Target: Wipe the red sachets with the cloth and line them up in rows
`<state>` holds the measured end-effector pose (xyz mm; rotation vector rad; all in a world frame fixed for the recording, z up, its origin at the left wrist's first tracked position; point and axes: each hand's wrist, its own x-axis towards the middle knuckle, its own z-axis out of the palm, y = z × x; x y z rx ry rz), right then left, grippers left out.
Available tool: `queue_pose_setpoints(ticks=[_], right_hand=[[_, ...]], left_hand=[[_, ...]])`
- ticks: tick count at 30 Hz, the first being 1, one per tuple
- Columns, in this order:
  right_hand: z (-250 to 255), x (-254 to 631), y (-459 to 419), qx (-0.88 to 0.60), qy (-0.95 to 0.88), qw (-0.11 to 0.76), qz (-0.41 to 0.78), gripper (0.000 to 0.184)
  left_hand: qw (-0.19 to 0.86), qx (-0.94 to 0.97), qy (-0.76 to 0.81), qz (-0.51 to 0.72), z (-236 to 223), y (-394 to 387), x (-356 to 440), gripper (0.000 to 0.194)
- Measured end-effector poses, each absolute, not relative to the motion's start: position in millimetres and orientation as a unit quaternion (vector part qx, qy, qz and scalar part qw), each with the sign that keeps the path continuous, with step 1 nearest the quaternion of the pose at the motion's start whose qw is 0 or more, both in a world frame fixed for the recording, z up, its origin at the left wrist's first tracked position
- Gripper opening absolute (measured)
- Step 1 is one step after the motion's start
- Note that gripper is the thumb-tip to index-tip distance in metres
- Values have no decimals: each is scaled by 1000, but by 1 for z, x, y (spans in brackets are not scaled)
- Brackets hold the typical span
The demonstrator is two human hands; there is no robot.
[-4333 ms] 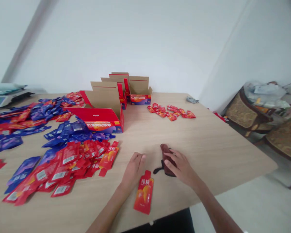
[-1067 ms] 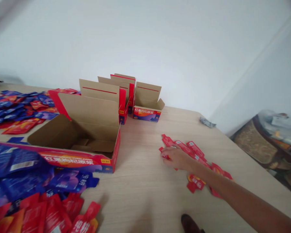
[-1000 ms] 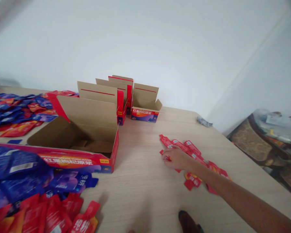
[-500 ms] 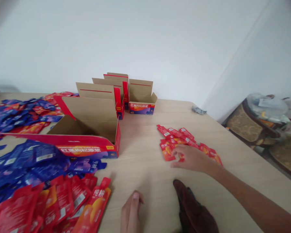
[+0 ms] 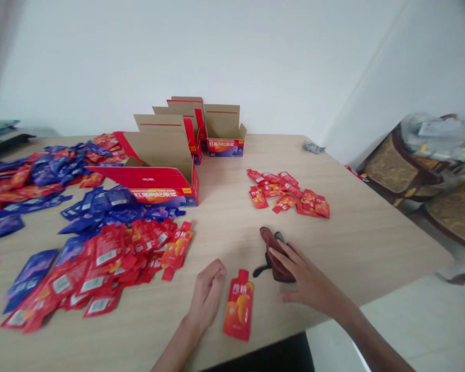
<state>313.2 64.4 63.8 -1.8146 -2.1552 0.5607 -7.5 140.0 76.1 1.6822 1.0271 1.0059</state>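
Observation:
My left hand (image 5: 210, 289) rests on the table as a loose fist, with nothing visible in it. Just right of it a single red sachet (image 5: 238, 306) with an orange fruit print lies flat. Fingers spread, my right hand (image 5: 304, 279) reaches over a dark brown leather-like item (image 5: 275, 250) with black strap-like parts; its fingertips overlap the item's right side, and I cannot tell how firmly they touch. Left of my hands lies a heap of red sachets (image 5: 112, 263), with blue sachets (image 5: 108, 204) behind it. A smaller group of red sachets (image 5: 287, 190) is spread out beyond my right hand.
An open red carton (image 5: 163, 188) stands behind the near heaps, with several more open cartons (image 5: 223, 147) towards the wall. A mixed blue and red pile (image 5: 58, 168) covers the far left. Patterned chairs (image 5: 391, 160) holding bags stand off the table's right edge.
My right hand has drawn back from the far red sachets to the brown item. The view has shifted, showing more of the near table and the single red sachet. My left hand stays curled.

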Motion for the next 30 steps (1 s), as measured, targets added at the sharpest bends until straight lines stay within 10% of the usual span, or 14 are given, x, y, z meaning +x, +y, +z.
queue_pose_setpoints(ticks=[5,17,30], right_hand=[[45,316,77,-687,-665,262,127,52],[103,277,67,-678,-558,477,47,33],[44,193,62,-481,-846,227,30,15]], left_hand=[[313,850,338,254,87,59,-39,16],[65,926,293,228,18,-2,-51,43],[43,945,238,220,2,16,-55,40]])
